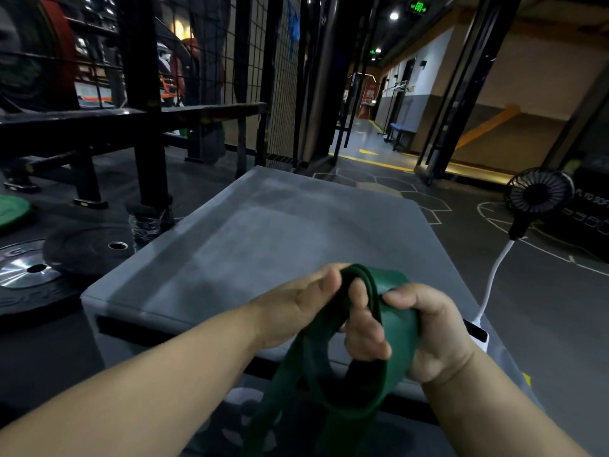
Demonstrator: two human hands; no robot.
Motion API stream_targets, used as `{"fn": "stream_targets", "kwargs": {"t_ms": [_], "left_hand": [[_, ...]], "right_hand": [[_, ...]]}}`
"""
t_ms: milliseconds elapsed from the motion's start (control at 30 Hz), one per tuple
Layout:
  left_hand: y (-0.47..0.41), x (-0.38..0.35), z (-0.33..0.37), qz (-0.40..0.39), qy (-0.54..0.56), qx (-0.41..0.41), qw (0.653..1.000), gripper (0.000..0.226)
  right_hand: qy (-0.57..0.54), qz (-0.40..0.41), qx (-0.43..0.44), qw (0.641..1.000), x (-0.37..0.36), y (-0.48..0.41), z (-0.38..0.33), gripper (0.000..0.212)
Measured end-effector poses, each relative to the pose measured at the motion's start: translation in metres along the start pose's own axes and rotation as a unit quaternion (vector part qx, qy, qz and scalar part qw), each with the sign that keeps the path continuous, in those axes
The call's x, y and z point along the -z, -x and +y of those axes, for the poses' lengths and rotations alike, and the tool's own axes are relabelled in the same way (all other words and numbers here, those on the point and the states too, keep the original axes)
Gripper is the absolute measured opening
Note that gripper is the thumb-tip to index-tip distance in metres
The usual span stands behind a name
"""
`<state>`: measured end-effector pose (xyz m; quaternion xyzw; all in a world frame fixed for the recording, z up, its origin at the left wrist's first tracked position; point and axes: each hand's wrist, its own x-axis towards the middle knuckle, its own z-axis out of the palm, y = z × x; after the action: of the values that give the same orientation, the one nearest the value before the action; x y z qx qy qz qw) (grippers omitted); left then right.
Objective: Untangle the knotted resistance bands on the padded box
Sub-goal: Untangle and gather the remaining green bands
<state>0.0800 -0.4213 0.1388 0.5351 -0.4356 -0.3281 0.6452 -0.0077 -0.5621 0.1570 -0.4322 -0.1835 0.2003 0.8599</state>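
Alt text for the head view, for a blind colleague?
The left hand and right hand grip a dark green resistance band above the near edge of a grey padded box. Weight plates lie on the floor at left, a fan at right.

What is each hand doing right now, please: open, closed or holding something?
Left hand: closed, gripping the green resistance band.
Right hand: closed, gripping the same band.

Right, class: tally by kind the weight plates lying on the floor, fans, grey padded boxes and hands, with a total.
Floor weight plates: 3 (green plate, black plate, silver-hubbed plate)
Fans: 1
Grey padded boxes: 1
Hands: 2 (left hand, right hand), gripping green band
Total: 7
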Motion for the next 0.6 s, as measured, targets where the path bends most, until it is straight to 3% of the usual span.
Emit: {"fn": "stream_targets", "kwargs": {"t_ms": [167, 233, 300, 367, 433, 600], "left_hand": [[-0.002, 0.010, 0.005, 0.074, -0.083, -0.036, 0.993, 0.076], [0.001, 0.011, 0.011, 0.061, -0.081, -0.026, 0.995, 0.063], [0.004, 0.013, 0.014, 0.023, -0.012, -0.005, 1.000, 0.040], [0.005, 0.013, 0.013, 0.014, 0.010, 0.032, 0.999, 0.039], [0.005, 0.012, 0.007, 0.013, 0.027, 0.053, 0.998, 0.035], [0.004, 0.005, -0.006, 0.101, 0.075, 0.061, 0.990, 0.027]], "right_hand": [[0.010, -0.003, -0.001, 1.000, 0.002, -0.006, 0.003, 0.033], [0.007, -0.015, 0.011, 1.000, 0.001, -0.007, 0.003, 0.033], [-0.006, -0.036, 0.020, 0.999, -0.003, -0.009, -0.001, 0.029], [-0.020, -0.053, 0.034, 0.998, -0.006, -0.009, -0.005, 0.026], [-0.029, -0.045, 0.049, 0.997, -0.005, -0.009, -0.005, 0.036], [-0.012, 0.005, 0.066, 0.998, 0.007, -0.007, 0.007, 0.049]]}}
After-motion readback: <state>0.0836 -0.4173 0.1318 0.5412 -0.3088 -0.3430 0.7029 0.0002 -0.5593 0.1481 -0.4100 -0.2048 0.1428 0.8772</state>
